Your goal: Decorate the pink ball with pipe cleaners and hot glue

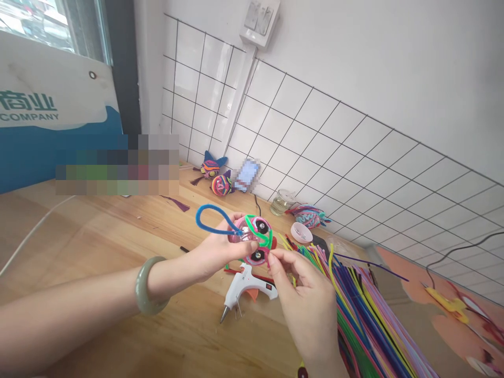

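Observation:
My left hand (220, 249) is wrapped round a pink craft figure (255, 239) with two black gem-centred eyes, its thumb on the front. Green fuzzy trim runs along the figure, and a blue pipe-cleaner loop (212, 219) sticks out to the left. The fingertips of my right hand (301, 286) are pinched at the figure's lower right edge, on the pink and green trim. Whatever small piece lies between them is too small to tell. Just below, a white glue gun (246, 286) rests on the wooden table (177, 336), nozzle toward the lower left.
A large bundle of coloured pipe cleaners (366, 310) lies at the right. Farther back stand a pink bowl (301, 232), a glass jar (282, 202), a phone (247, 174) and finished figures (222, 184) along the gridded wall. A yellow tool (447, 303) with a cable is far right.

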Demonstrator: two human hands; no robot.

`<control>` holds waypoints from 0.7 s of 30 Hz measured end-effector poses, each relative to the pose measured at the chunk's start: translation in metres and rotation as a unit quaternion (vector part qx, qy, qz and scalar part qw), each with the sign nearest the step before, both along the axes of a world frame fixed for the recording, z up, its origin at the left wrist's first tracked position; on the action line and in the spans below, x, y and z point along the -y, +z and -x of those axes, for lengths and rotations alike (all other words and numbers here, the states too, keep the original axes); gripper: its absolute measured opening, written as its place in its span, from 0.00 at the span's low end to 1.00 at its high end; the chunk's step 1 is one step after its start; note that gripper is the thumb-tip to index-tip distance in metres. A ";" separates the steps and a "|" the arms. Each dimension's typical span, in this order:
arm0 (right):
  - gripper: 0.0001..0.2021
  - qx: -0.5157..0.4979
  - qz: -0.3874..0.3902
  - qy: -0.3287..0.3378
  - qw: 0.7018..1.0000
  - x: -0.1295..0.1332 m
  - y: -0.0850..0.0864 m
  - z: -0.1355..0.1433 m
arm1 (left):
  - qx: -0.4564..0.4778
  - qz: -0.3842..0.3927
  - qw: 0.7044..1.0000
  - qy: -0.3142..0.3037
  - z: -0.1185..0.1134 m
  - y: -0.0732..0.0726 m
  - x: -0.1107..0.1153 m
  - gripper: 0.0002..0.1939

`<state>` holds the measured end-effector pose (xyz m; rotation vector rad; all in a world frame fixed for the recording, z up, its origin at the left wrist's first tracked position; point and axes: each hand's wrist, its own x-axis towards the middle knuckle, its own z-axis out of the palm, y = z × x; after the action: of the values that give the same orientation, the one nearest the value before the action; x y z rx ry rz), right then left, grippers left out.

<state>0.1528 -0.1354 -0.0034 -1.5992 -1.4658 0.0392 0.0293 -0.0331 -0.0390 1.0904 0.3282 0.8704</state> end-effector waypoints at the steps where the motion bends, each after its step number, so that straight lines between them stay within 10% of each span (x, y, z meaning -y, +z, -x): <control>1: 0.07 0.000 -0.003 0.000 1.000 0.000 -0.001 0.000 | 0.002 0.001 1.000 0.004 0.000 0.001 0.000 0.26; 21: 0.08 -0.109 0.037 0.014 0.993 -0.001 -0.006 0.000 | 0.011 0.043 0.999 -0.009 0.001 -0.003 0.001 0.24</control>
<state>0.1533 -0.1347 -0.0095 -1.5802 -1.3299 0.2782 0.0279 -0.0341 -0.0419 1.0029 0.3349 0.8443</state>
